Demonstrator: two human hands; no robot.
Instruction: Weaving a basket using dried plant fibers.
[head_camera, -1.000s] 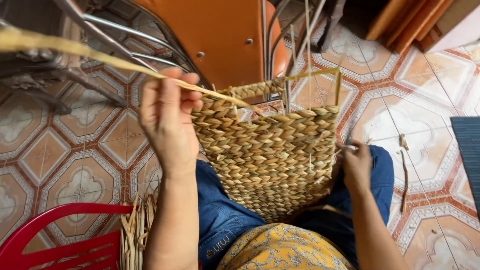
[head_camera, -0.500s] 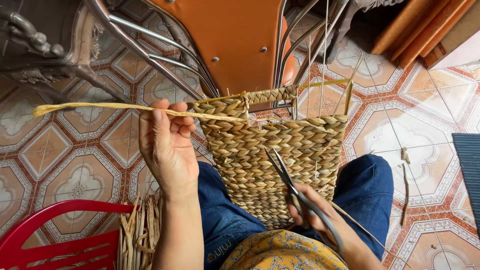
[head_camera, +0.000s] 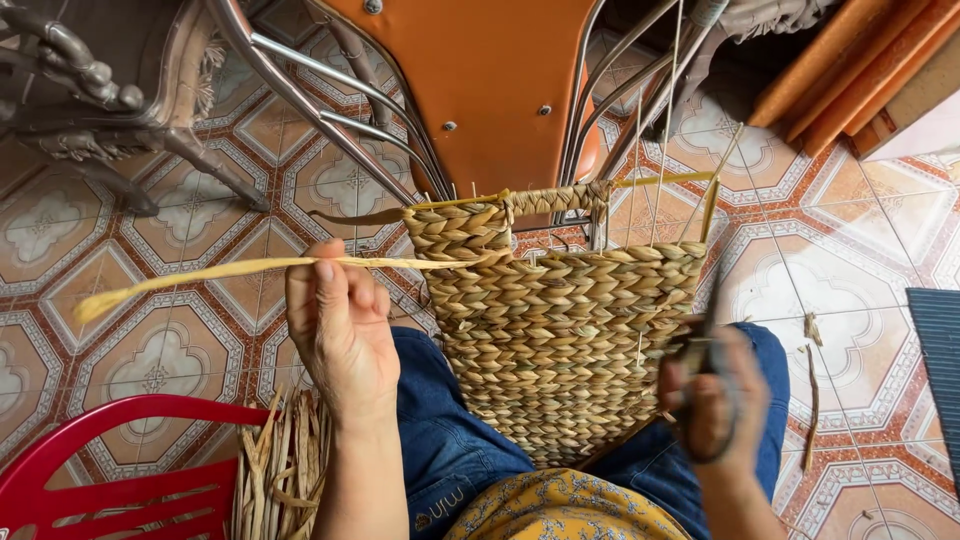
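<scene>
Left grip (head_camera: 340, 330) pinching a pale straw strand (head_camera: 240, 272) beside the woven basket (head_camera: 565, 340); right grip (head_camera: 712, 400) closed around scissors (head_camera: 708, 345) (blurred).

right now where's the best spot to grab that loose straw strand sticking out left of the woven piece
Take the loose strand close to the woven panel, roughly where the left hand already pinches it, coming from below with thumb on top. It lies nearly flat and level, anchored at the weave on its right; the far left end hangs free and would probably flop or bend if gripped there.
</scene>
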